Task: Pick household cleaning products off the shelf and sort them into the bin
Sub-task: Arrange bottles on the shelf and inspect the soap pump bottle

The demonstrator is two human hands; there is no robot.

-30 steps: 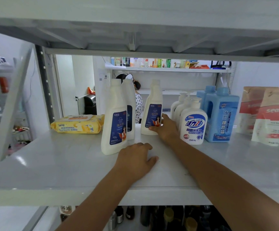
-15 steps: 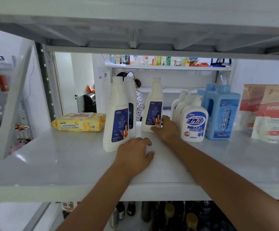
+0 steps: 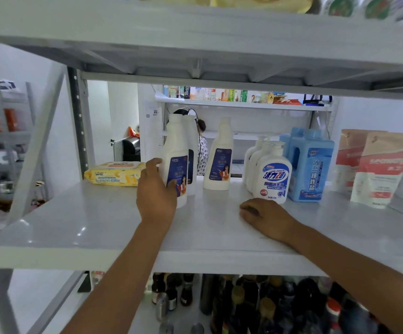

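The front white bottle [image 3: 177,145], blue-labelled and upright, is stood on the white shelf [image 3: 87,225] and serves here as the reference for everything else. It is clasped by the left hand [image 3: 155,191]: the fingers [image 3: 153,163] are laid up its left side and the thumb is set across the lower part of the label, though how firmly it is gripped cannot be judged from this angle. Directly behind it, and largely hidden by it, a second white bottle [image 3: 192,141] is stood. To its right and a little further back, apart from it, a third white bottle [image 3: 218,162] of the same kind is placed upright. Further right, white pump bottles [image 3: 272,174] are lined front to back, with blue jugs [image 3: 312,165] just beyond them and pink-and-white pouches [image 3: 383,169] furthest off. To the left of the front white bottle, just past the fingertips, a yellow wipes pack [image 3: 113,173] is laid flat. The right hand [image 3: 265,215] is rested on the shelf to the right of and nearer than the front white bottle, just before the foremost pump bottle, its fingers loosely curled under and nothing held. Below the front white bottle, on a lower level, dark bottles [image 3: 255,304] are crowded together.
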